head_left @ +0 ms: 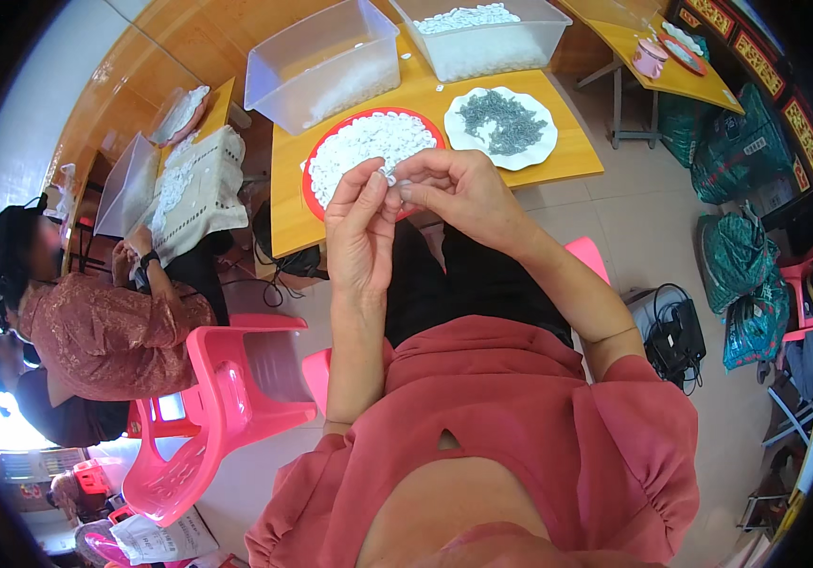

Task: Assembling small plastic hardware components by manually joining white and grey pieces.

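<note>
Bright, with fisheye-warped edges.

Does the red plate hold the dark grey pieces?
No, the red plate holds white pieces; the dark grey ones lie on the white plate.

We see white pieces (369, 142) in a red tray (310, 192) at upper centre — and dark grey pieces (518, 131) on a white plate (544, 145). The bench (295, 210) is honey-yellow. We find a bright pink chair (222, 388) at lower left, teal-green bags (738, 251) at right, gold patterns on red-and-black panels (807, 135) at upper right, and rust-brown with paler mottling on a co-worker's shirt (108, 336) at left.
</note>
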